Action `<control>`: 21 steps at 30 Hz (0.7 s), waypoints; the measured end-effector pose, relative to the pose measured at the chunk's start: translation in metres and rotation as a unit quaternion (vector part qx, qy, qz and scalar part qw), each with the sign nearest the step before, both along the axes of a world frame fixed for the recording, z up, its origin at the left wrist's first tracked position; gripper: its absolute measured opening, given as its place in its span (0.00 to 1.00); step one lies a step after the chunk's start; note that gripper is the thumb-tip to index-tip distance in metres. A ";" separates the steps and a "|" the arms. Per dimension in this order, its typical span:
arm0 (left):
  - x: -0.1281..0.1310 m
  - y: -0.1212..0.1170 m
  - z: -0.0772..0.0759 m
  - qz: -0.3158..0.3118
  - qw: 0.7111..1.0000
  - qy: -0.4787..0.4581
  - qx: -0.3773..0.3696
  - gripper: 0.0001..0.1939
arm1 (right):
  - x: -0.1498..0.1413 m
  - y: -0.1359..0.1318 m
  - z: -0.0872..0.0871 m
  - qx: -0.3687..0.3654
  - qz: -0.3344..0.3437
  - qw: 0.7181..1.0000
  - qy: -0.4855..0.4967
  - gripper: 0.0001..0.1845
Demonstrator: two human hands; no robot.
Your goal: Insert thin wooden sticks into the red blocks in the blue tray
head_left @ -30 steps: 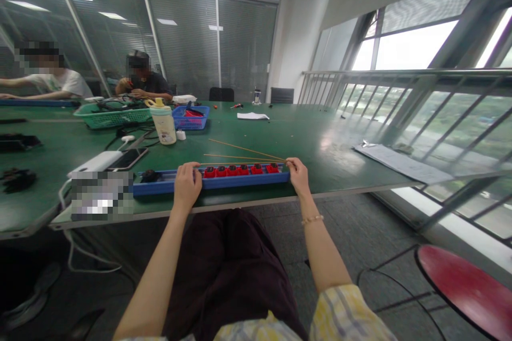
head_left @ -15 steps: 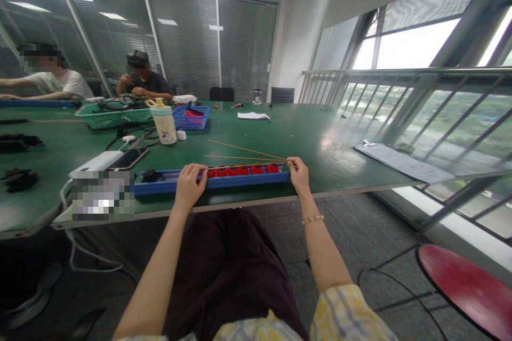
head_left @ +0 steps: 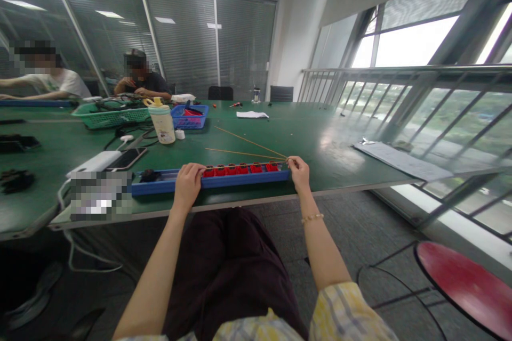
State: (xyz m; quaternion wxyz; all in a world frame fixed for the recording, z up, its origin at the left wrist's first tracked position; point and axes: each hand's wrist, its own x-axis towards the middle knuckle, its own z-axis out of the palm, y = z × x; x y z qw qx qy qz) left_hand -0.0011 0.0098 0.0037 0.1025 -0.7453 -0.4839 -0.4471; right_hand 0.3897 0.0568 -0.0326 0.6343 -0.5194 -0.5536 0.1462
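A long blue tray [head_left: 160,184] lies along the near edge of the green table [head_left: 304,136]. Several red blocks [head_left: 240,169] sit in a row in its right half, and a small black part [head_left: 150,175] lies in its left half. My left hand [head_left: 187,184] rests over the tray's middle, fingers curled on its far rim beside the leftmost red block. My right hand [head_left: 299,171] is at the tray's right end, fingertips pinched on the ends of thin yellow sticks [head_left: 248,148] that fan out across the table.
A white bottle [head_left: 162,121], a blue basket [head_left: 190,116], a green basket [head_left: 112,114], a phone [head_left: 128,158] and cables lie to the left. Two other people sit at the far left. Papers [head_left: 402,162] lie at the right edge; a red stool [head_left: 468,290] stands by my right.
The thin sticks have shifted slightly in my right hand's pinch. My left hand has stayed on the tray with small finger movement near the red blocks.
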 end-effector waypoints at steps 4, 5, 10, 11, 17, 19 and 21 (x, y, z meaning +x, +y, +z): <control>0.001 0.000 0.000 0.006 1.000 0.002 -0.002 0.14 | 0.002 0.002 -0.002 -0.004 -0.014 1.000 0.023 0.16; 0.001 0.001 0.000 0.007 1.000 0.002 -0.002 0.14 | 0.002 0.002 -0.002 -0.006 -0.017 1.000 0.024 0.16; 0.000 0.001 -0.001 0.005 1.000 0.003 0.003 0.13 | 0.005 0.006 -0.005 0.000 -0.036 0.999 0.013 0.16; 0.000 0.001 -0.002 0.005 1.000 0.003 0.006 0.13 | 0.006 0.007 -0.006 0.004 -0.037 0.999 0.011 0.16; -0.001 0.002 -0.003 0.008 1.000 0.001 0.006 0.12 | 0.007 0.008 -0.007 -0.004 -0.034 0.999 0.007 0.16; 0.000 0.002 -0.003 0.011 1.000 0.001 0.005 0.11 | 0.007 0.008 -0.008 -0.003 -0.034 0.999 0.009 0.16; 0.000 0.001 -0.002 0.011 1.000 0.001 0.008 0.11 | 0.008 0.009 -0.009 0.002 -0.030 0.999 0.013 0.15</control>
